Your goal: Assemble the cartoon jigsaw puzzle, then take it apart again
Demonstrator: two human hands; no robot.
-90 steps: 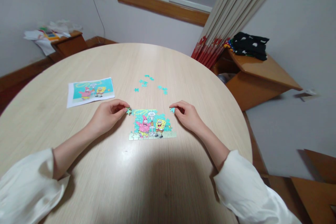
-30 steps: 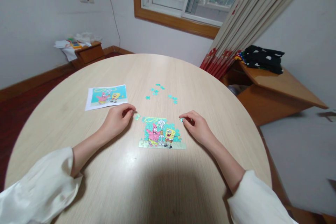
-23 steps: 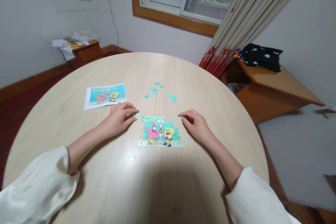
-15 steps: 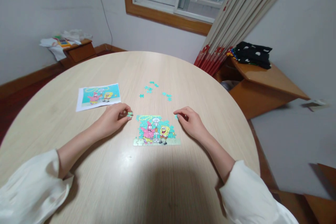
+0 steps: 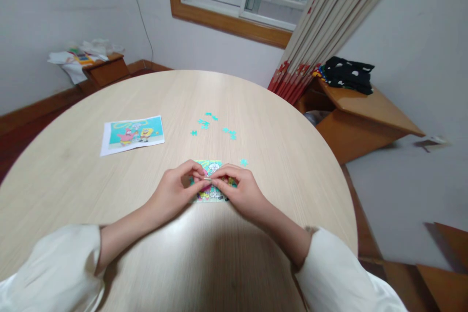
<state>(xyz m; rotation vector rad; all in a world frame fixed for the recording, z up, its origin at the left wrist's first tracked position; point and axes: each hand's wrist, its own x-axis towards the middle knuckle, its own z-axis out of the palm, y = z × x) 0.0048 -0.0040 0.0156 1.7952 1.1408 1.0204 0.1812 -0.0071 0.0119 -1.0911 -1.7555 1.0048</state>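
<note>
My left hand (image 5: 185, 180) and my right hand (image 5: 236, 185) meet above the partly joined jigsaw puzzle (image 5: 215, 168). Both pinch one small puzzle piece (image 5: 207, 179) between thumbs and fingertips, seen nearly edge-on. Beneath the hands, much of the puzzle's cartoon picture is covered; pink, white and yellow figures on turquoise show between the fingers. A loose turquoise piece (image 5: 243, 162) lies just beyond my right hand. Farther off, several more turquoise pieces (image 5: 204, 124) are scattered, with another small group (image 5: 231, 133) to their right.
A printed sheet (image 5: 136, 134) with the same cartoon lies to the left on the round wooden table (image 5: 164, 92). Past the table's right edge stands a wooden cabinet (image 5: 380, 112) topped by black patterned cloth (image 5: 349, 74). Papers (image 5: 69, 61) sit on a small stand at the far left.
My left hand has carried its piece right, over the puzzle. My right hand has let go of the turquoise piece at the right and come left to grip the same piece. The view shifted slightly.
</note>
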